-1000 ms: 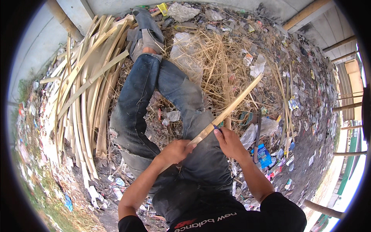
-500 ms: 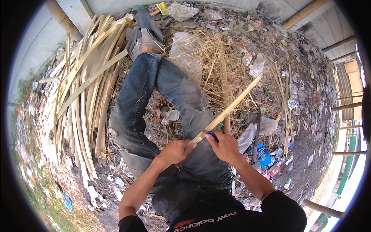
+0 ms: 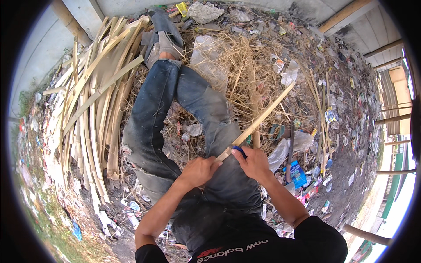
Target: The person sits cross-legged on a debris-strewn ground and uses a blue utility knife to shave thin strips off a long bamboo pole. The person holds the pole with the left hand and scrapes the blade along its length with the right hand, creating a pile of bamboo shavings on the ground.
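Pale strip [image 3: 268, 113] barring way over right leg [image 3: 215, 120], open air above shavings [image 3: 236, 81]

Grey walls [image 3: 39, 61] border dark, litter-strewn ground [image 3: 346, 158] with grass [image 3: 66, 232] at lower left; daylight [image 3: 405, 195] glares behind poles [image 3: 392, 119] at right.

Blue packet [image 3: 297, 176] on littered ground [image 3: 340, 186], yellow wrapper [image 3: 181, 8] beside a pale lump [image 3: 205, 14], grey wall [image 3: 39, 57] — brown pole [image 3: 71, 24] alongside

1. Bamboo strip [image 3: 265, 114]: pale yellow, long, narrow and nearly straight, slanting away to the right; the left hand [image 3: 199, 171] grips its near part, the far end free.
2. Small blue tool [image 3: 239, 151]: held in the right hand [image 3: 254, 163] against the strip, partly hidden by fingers.
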A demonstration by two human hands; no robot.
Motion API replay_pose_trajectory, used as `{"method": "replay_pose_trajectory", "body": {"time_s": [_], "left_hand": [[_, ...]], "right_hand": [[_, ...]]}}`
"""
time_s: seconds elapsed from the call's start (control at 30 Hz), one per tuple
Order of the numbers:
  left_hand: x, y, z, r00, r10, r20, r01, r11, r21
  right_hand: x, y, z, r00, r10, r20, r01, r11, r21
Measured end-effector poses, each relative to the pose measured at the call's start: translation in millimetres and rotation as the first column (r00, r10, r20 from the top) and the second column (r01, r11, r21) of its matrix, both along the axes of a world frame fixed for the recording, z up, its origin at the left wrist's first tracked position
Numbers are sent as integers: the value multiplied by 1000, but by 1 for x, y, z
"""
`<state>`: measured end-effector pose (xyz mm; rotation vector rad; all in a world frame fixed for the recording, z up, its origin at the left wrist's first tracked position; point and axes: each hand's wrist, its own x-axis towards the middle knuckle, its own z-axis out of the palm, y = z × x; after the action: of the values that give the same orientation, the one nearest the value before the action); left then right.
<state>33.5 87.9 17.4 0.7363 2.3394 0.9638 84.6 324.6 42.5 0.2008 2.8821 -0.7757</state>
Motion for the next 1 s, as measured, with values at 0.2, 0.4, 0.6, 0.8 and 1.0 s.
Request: {"method": "replay_pose_trajectory", "body": {"time_s": [0.2, 0.4, 0.6, 0.8, 1.0], "left_hand": [[5, 3, 1, 992, 19, -126, -19, 1000, -4], [5, 1, 2, 984, 7, -178, -6, 1000, 6], [6, 1, 1, 983, -6, -183, 6, 1000, -2], [9, 1, -2, 941, 11, -337, -6, 1000, 16], [9, 5, 4, 948, -91, -306, 43, 986, -161]], "right_hand": [[1, 1, 4, 996, 88, 2, -88, 996, -26], [3, 2, 2, 999, 35, -11, -37, 985, -167], [3, 5, -2, 1000, 5, 18, -1, 977, -215], [-2, 7, -4, 999, 18, 35, -11, 981, -195], [5, -5, -9, 999, -43, -4, 42, 997, -60]]}}
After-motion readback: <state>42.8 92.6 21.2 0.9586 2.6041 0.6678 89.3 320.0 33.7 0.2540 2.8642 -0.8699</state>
